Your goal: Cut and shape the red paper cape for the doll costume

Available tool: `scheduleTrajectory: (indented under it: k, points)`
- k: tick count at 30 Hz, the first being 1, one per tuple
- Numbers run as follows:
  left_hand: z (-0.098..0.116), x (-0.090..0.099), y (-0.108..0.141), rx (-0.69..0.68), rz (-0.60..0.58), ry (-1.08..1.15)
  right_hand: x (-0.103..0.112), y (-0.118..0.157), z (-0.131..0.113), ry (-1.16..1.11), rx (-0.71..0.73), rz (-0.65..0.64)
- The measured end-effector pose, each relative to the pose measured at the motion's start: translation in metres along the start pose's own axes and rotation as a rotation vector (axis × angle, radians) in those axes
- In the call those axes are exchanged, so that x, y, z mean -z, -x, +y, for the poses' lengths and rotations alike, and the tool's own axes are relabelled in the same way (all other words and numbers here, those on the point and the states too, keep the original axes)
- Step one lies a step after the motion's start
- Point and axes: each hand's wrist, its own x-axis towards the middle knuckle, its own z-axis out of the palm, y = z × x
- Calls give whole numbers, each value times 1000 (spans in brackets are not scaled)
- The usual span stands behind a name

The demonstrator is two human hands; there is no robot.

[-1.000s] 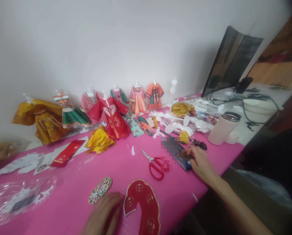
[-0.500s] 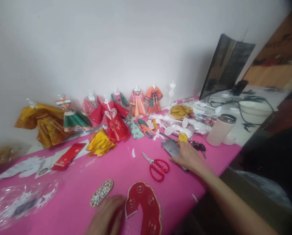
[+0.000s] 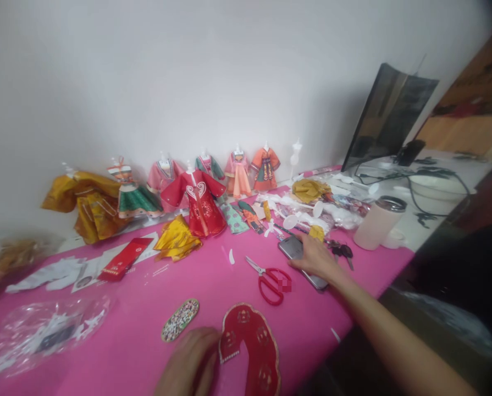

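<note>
Fingers of the right hand [image 3: 316, 259] lie apart on the gray phone [image 3: 291, 248] on the desk [image 3: 138, 319], the left hand [image 3: 190, 357] looks too blurry to tell, and a sideways push could bump the red scissors [image 3: 263, 271].

Soft, rather dim light reaches me, its source out of sight, and the pale wall [image 3: 188, 82] is brightest around its middle, greying toward the left. A diffuse shadow darkens it beside the monitor [image 3: 394, 115], whose screen carries murky reflections. Small highlights glint on the clear plastic bag [image 3: 43, 335] and the yellow satin [image 3: 177, 239]. My left fingers [image 3: 204, 344] look smeared and soft (fine detail is lost on them), and the outer edges stretch and blur. The lower right sinks into darkness, the top right corner goes black, and blocky pixels cover part of the scissors [image 3: 270, 286].
</note>
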Motion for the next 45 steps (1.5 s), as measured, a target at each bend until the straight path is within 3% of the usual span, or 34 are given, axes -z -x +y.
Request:
scheduleTrajectory:
  k: [15,25,30,37,45]
  points:
    - [0,1,-1,63,-143,55,3,2,7,-4,0,12]
    - [5,6,-3,24,-63,69,0,1,2,-29,2,41]
    - [5,6,-3,63,-123,53,-3,0,2,-28,-16,57]
    - [0,1,1,66,-108,56,-2,0,2,-16,-22,49]
    - [2,3,-4,85,-198,114,-3,3,5,-12,-10,47]
